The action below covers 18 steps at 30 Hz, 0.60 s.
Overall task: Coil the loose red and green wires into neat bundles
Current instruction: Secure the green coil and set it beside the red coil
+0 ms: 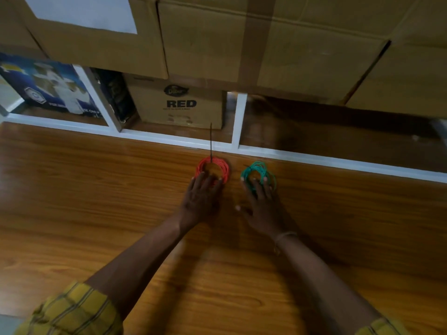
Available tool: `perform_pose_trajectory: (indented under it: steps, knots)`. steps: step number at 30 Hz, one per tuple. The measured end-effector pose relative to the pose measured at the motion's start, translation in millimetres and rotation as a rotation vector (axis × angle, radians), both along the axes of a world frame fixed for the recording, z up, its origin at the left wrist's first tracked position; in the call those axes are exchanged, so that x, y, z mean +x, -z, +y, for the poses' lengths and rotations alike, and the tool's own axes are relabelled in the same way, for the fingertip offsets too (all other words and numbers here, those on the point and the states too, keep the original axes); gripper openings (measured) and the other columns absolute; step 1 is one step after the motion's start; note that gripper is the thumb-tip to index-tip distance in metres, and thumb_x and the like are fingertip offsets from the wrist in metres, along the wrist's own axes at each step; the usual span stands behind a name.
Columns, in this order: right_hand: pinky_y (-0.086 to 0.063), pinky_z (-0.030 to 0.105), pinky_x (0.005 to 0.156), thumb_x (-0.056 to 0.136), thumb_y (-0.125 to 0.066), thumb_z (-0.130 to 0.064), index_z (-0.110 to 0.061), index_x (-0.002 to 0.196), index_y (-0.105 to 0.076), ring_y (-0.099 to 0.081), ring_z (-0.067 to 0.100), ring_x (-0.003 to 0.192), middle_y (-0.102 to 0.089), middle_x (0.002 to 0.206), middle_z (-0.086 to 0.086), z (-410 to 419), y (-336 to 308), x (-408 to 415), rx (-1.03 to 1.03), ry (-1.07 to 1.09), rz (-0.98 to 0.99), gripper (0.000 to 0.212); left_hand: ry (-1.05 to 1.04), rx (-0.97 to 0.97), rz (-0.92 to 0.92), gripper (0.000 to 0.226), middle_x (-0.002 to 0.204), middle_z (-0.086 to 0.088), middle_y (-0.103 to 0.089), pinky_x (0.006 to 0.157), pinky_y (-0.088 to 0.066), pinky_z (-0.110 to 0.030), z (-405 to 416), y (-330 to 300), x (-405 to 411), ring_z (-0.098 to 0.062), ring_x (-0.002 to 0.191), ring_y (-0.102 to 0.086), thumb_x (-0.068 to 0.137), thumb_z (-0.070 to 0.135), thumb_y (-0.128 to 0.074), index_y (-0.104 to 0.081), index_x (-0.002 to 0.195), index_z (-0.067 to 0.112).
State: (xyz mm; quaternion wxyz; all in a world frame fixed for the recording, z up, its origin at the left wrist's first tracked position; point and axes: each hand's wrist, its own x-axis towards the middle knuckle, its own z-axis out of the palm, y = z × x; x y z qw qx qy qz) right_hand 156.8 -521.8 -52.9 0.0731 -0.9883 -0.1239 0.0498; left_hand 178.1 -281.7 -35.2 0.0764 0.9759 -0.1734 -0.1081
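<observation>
Wood fills most of the view: a shiny brown table (pixel 96 201) with a white strip (pixel 338 160) along its far edge. Behind that strip, big brown boxes (pixel 217 44) are stacked up high. Under them sits a smaller box with the word RED (pixel 181 103) printed on it, and a blue box (pixel 48 88) stands off to the left.

Two wire rings lie flat on the table, close to the white strip. They sit side by side, near each other but not touching. The red coil (pixel 217 164) is on the left. A thin dark end (pixel 211 141) sticks out from its far side and points toward the boxes. The green coil (pixel 260 168) is on the right, and its loops look a bit looser.

The person's left hand (pixel 199 201) lies flat, fingers out straight, with the fingertips resting on the near side of the red coil. It holds nothing. The right hand (pixel 262 204) is flat too, fingers spread, with the fingertips on the near side of the green coil. It is not gripping anything either. A thin band (pixel 284 236) goes around the right wrist. Yellow checked sleeves (pixel 72 310) show at the bottom corners.
</observation>
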Motion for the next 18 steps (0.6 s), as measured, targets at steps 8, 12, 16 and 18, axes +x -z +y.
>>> perform_pose_trajectory:
  steps: [8, 12, 16, 18]
  knots:
    - [0.008, 0.056, 0.129, 0.088, -0.001, -0.081, -0.034, 0.169, 0.004, 0.023, 0.039, 0.161, 0.016, 0.178, 0.008, 15.1, 7.5, 6.9, 0.052, 0.084, 0.085, 0.093, 0.009, 0.085, 0.137, 0.088, 0.178, -0.010, 0.018, 0.131, 0.003, -0.055, -6.0, -7.5, 16.5, -0.037, 0.163, 0.018, 0.110, 0.048, -0.047, 0.015, 0.169, 0.027]
    - [0.004, 0.056, 0.130, 0.099, -0.018, -0.078, -0.034, 0.169, 0.004, 0.023, 0.039, 0.161, 0.015, 0.178, 0.008, 15.2, -1.7, 13.9, 0.061, 0.086, 0.150, 0.085, 0.006, 0.063, 0.209, 0.094, 0.177, -0.007, 0.021, 0.130, 0.007, -0.054, -5.5, -13.2, 20.8, -0.034, 0.162, 0.022, 0.107, 0.045, -0.055, 0.015, 0.168, 0.029]
    - [0.005, 0.055, 0.130, 0.105, -0.028, -0.071, -0.035, 0.169, 0.006, 0.025, 0.038, 0.161, 0.019, 0.177, 0.006, 13.6, -10.4, 16.5, 0.026, 0.075, 0.212, 0.080, 0.031, 0.047, 0.297, 0.106, 0.176, -0.009, 0.023, 0.129, 0.008, -0.057, -6.3, -30.4, 22.7, -0.035, 0.161, 0.024, 0.101, 0.044, -0.066, 0.013, 0.169, 0.026]
    - [0.006, 0.055, 0.131, 0.106, -0.028, -0.069, -0.036, 0.169, 0.006, 0.025, 0.037, 0.161, 0.020, 0.177, 0.005, 10.9, -20.6, 19.5, 0.028, 0.087, 0.251, 0.079, 0.040, 0.018, 0.301, 0.101, 0.177, -0.011, 0.021, 0.129, 0.007, -0.058, -1.9, -40.1, 20.9, -0.036, 0.162, 0.021, 0.104, 0.044, -0.062, 0.010, 0.170, 0.023]
